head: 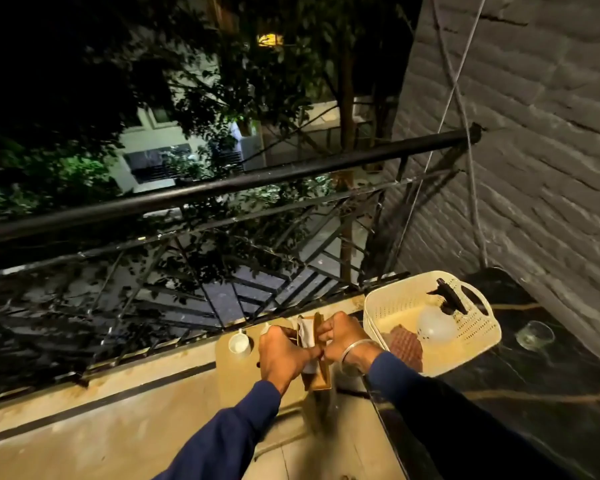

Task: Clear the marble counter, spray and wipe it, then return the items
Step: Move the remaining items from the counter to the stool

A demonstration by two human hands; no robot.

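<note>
The left hand (283,351) and right hand (343,337) each have fingers curled around a tan wooden napkin holder with white napkins (321,379) at the right edge of a tan wooden tray (232,372), just beside the left edge of the black marble tabletop (534,375), which carries a cream perforated plastic basket (395,303) containing a clear spray bottle (433,323).

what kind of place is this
Most likely an upper-floor balcony at night: a black metal railing with trees and a building beyond, a grey brick wall, and a dark marble counter along it.
</note>
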